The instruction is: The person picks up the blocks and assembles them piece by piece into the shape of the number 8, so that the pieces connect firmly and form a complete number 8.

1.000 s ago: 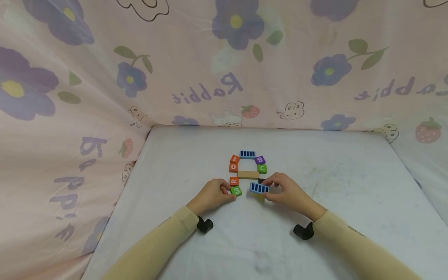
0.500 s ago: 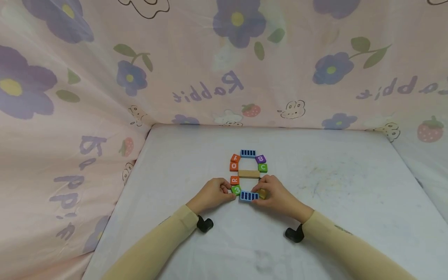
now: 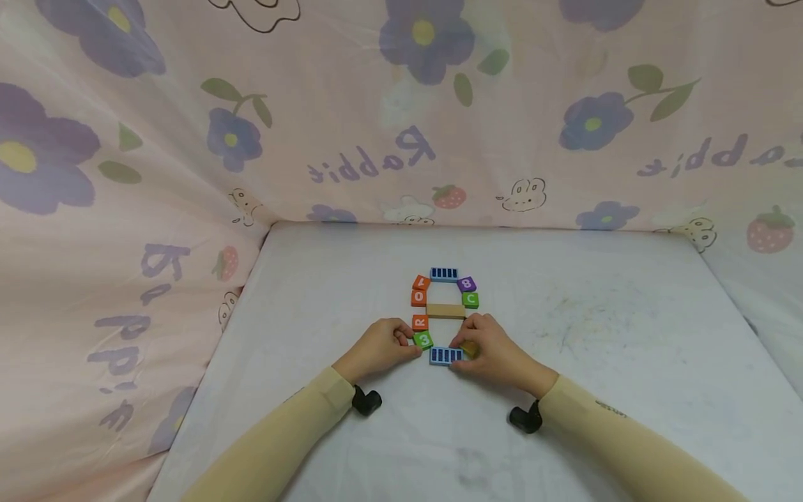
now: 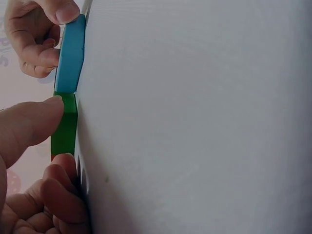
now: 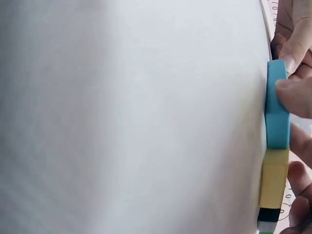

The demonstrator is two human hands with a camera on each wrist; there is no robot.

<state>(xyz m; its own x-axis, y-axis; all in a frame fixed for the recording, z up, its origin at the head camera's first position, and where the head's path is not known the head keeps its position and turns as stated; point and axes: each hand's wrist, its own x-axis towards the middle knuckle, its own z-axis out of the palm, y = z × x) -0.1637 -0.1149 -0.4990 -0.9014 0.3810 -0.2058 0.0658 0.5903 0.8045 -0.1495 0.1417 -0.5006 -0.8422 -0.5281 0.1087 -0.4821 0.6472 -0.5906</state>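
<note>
Near the middle of the white table, my left hand holds the green block marked 3 between thumb and fingers. To its right, my right hand pinches the blue block with dark bars, which lies flat on the table. In the left wrist view, the blue block touches the end of the green block. A yellow block sits under the right hand, partly hidden. The right wrist view shows that yellow block against the other end of the blue one.
Beyond the hands lie a tan plank, orange blocks R, 0 and 1, a second barred blue block, a purple 8 and a green C. A patterned curtain stands behind the table.
My right hand has brought the blue block left and toward me, down between the green 3 and the yellow block. My left hand has stayed at the green block.
</note>
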